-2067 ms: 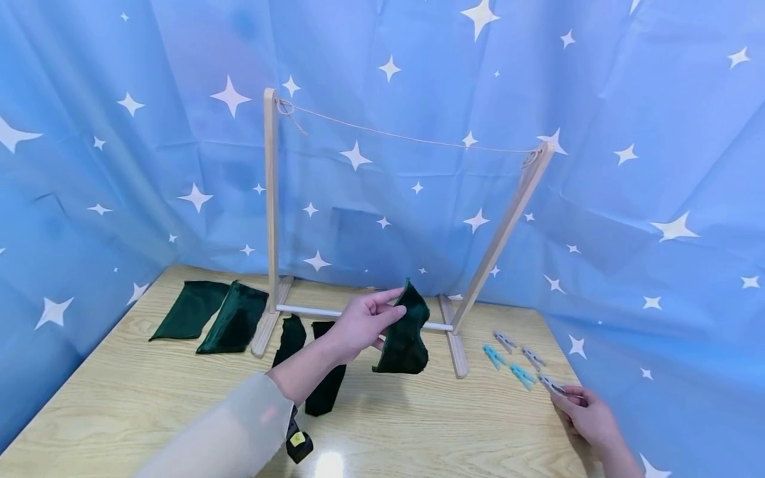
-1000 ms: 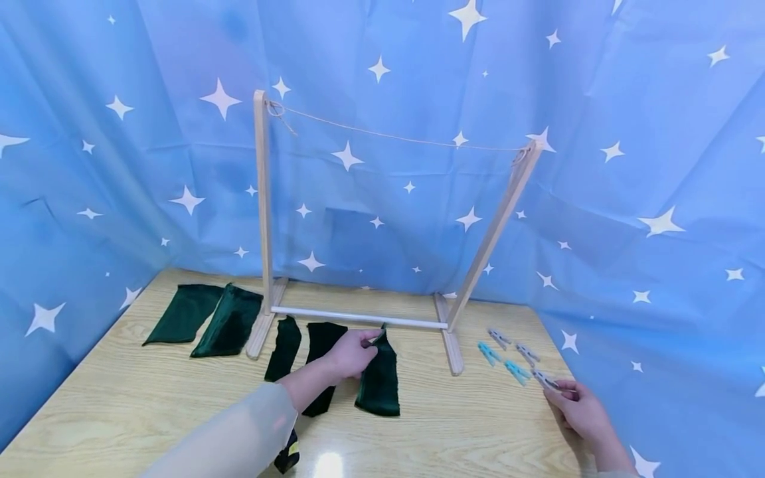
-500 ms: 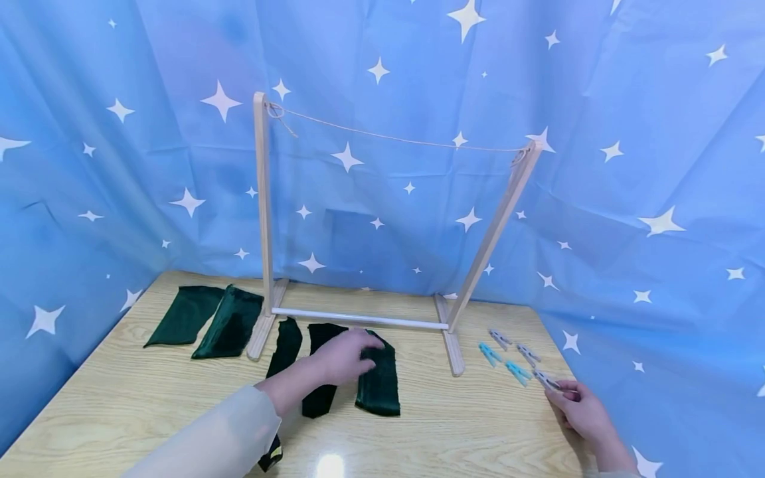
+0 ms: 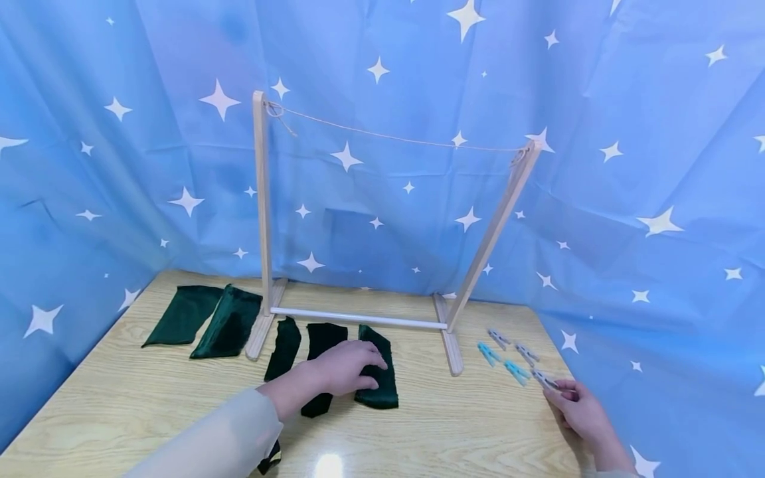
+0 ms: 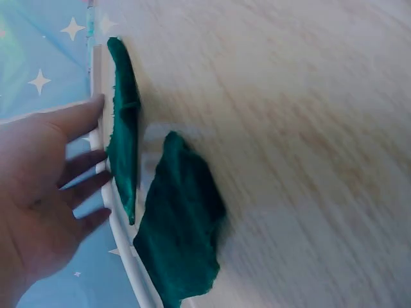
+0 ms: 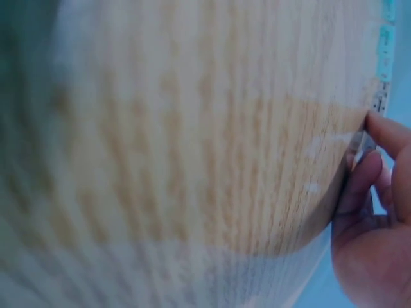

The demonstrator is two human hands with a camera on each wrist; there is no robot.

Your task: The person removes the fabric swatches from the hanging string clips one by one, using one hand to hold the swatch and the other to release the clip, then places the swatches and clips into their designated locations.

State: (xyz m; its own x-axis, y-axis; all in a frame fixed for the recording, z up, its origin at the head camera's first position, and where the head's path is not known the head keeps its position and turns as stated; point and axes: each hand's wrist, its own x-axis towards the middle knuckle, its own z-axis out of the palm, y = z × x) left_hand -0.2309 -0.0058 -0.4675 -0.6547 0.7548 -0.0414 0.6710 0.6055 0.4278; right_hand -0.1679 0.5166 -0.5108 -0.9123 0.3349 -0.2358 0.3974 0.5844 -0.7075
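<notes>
My left hand (image 4: 349, 367) reaches over the rightmost dark green cloth piece (image 4: 385, 382), which lies flat on the table. Its fingers are loosely bent over the cloth and partly cover it; in the left wrist view they are spread, with nothing between them. Just left lies a second dark green cloth (image 4: 325, 337), half hidden under the hand, then a narrower third one (image 4: 283, 345). At the right, my right hand (image 4: 582, 411) pinches the end of a grey clothespin (image 4: 540, 378) between thumb and fingers, low at the table's edge.
Two more green cloths (image 4: 233, 325) lie at the left. A wooden frame (image 4: 263, 206) with a string (image 4: 391, 137) across its top stands at the back. Two teal clothespins (image 4: 516, 372) and two grey ones (image 4: 526, 353) lie at right. A starred blue curtain (image 4: 382, 93) hangs behind.
My left hand has lowered the rightmost cloth from the air onto the table and let go of it. The cloth's far edge now lies flatter. The right hand stays at the grey clothespin.
</notes>
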